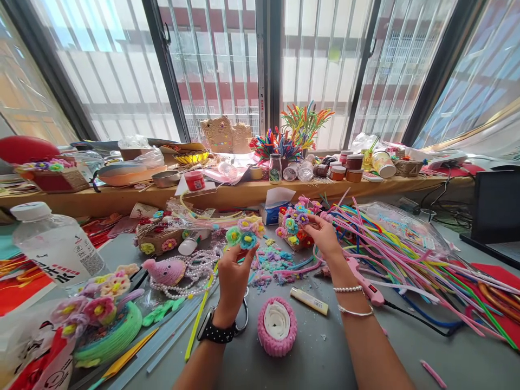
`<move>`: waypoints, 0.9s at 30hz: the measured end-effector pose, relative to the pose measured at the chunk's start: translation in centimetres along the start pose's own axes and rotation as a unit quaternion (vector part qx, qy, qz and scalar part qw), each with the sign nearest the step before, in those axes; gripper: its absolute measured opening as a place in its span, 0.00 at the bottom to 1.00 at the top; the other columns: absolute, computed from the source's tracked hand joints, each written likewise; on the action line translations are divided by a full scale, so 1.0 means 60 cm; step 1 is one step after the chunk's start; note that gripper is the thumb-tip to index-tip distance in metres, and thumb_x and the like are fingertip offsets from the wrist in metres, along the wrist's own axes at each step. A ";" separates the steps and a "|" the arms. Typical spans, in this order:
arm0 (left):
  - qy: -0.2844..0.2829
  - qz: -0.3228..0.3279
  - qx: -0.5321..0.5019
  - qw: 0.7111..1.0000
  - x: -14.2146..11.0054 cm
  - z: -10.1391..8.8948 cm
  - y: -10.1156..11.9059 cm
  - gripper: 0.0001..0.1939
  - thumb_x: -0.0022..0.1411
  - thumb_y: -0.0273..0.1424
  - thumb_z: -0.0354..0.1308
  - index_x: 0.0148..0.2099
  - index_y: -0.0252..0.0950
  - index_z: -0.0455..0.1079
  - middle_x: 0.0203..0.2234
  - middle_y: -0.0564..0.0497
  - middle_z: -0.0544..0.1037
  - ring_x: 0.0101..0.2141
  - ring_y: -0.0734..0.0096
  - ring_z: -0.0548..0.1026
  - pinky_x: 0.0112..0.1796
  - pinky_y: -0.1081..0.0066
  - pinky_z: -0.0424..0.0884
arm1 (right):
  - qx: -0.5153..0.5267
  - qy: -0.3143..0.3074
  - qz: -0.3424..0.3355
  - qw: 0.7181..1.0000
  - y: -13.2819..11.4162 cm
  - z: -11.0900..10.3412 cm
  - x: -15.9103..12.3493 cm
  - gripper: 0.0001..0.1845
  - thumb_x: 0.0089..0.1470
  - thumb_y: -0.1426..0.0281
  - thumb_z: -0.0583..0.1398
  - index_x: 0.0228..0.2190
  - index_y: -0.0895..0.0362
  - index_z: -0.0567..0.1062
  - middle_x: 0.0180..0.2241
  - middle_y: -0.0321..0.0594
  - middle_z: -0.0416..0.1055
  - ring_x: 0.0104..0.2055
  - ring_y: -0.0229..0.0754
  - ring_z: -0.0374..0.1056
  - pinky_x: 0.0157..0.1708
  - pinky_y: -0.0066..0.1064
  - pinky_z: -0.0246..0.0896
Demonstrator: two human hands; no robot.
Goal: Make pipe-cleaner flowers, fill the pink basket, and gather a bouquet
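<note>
My left hand (235,279), fingers closed, holds a small bunch of fuzzy pipe-cleaner flowers (248,239) in green, teal, pink and yellow. My right hand (325,235) reaches to a basket of similar flowers (296,238), thumb and fingertips pinched on a purple flower (303,218). Between my forearms on the grey table sits a round pink fuzzy pot (277,346) with a white rolled lining inside. Just behind it, to the right, lies a pale yellow lighter-like stick (309,300). A pink glue gun (368,287) rests beside my right wrist.
Loose pipe cleaners (390,249) spread over the right side. On the left are a plastic bottle (57,244), a green flowered piece (109,333), glue sticks (162,336) and bead strings (203,265). A crowded ledge (239,190) runs below the windows; a black screen (495,208) stands far right.
</note>
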State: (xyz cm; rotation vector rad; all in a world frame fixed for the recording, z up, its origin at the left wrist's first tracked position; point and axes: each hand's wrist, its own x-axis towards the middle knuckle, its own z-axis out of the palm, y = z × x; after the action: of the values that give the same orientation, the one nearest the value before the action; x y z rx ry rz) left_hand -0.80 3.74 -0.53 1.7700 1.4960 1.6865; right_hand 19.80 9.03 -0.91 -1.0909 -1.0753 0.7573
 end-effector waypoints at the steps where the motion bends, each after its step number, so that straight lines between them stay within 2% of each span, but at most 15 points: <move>1: 0.000 0.000 -0.003 1.000 0.000 0.000 -0.001 0.10 0.47 0.37 0.56 0.25 0.35 0.69 0.20 0.52 0.74 0.23 0.70 0.73 0.26 0.74 0.68 | -0.005 -0.004 -0.003 1.000 0.004 0.003 0.001 0.15 0.34 0.69 0.59 0.30 0.59 0.72 0.25 0.37 0.73 0.28 0.41 0.69 0.28 0.32 0.67; 4: -0.003 0.004 -0.013 1.000 0.001 0.001 -0.004 0.09 0.47 0.36 0.56 0.25 0.35 0.70 0.20 0.52 0.74 0.24 0.71 0.73 0.27 0.74 0.68 | -0.031 -0.004 -0.017 0.999 0.016 0.009 0.005 0.15 0.34 0.67 0.60 0.29 0.59 0.73 0.25 0.38 0.73 0.27 0.42 0.69 0.27 0.32 0.66; 8: -0.007 0.015 0.010 1.000 0.000 0.001 -0.007 0.09 0.48 0.35 0.55 0.26 0.35 0.70 0.20 0.52 0.74 0.23 0.71 0.73 0.26 0.74 0.67 | -0.087 0.028 -0.048 0.995 0.027 0.008 0.011 0.15 0.36 0.65 0.59 0.29 0.60 0.74 0.26 0.40 0.73 0.29 0.43 0.68 0.29 0.33 0.64; 13: 0.006 0.060 0.045 0.997 -0.001 -0.001 -0.003 0.09 0.49 0.33 0.54 0.23 0.34 0.70 0.18 0.53 0.73 0.22 0.73 0.70 0.24 0.76 0.64 | -0.161 0.054 -0.080 0.982 0.025 0.005 0.009 0.16 0.38 0.63 0.57 0.29 0.62 0.74 0.25 0.42 0.73 0.28 0.43 0.67 0.29 0.33 0.62; 18: 0.006 0.099 0.054 0.994 0.000 -0.002 0.003 0.09 0.49 0.30 0.53 0.20 0.35 0.68 0.19 0.53 0.72 0.23 0.74 0.69 0.25 0.77 0.63 | -0.221 0.062 -0.107 0.967 0.020 0.004 0.006 0.14 0.39 0.65 0.56 0.27 0.61 0.74 0.26 0.42 0.72 0.27 0.42 0.66 0.28 0.32 0.60; 23: 0.007 0.095 0.064 0.993 0.000 -0.002 0.003 0.08 0.49 0.31 0.53 0.21 0.35 0.68 0.18 0.54 0.71 0.22 0.75 0.68 0.24 0.77 0.62 | -0.263 0.068 -0.146 0.951 0.006 -0.018 0.007 0.12 0.39 0.70 0.55 0.28 0.60 0.74 0.28 0.43 0.72 0.30 0.42 0.66 0.32 0.33 0.59; 27: 0.009 0.087 0.065 0.994 -0.001 -0.001 0.001 0.10 0.50 0.35 0.53 0.22 0.35 0.68 0.16 0.55 0.70 0.20 0.75 0.67 0.23 0.77 0.61 | -0.280 0.085 -0.171 0.941 -0.004 -0.042 0.009 0.12 0.40 0.68 0.56 0.30 0.59 0.73 0.30 0.43 0.71 0.32 0.43 0.65 0.34 0.34 0.59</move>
State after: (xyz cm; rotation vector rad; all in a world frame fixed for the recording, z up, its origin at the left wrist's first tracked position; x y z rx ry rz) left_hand -0.79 3.65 -0.48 2.0100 1.5293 1.7245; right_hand 22.33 8.67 -0.76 -1.3650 -1.3248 0.0653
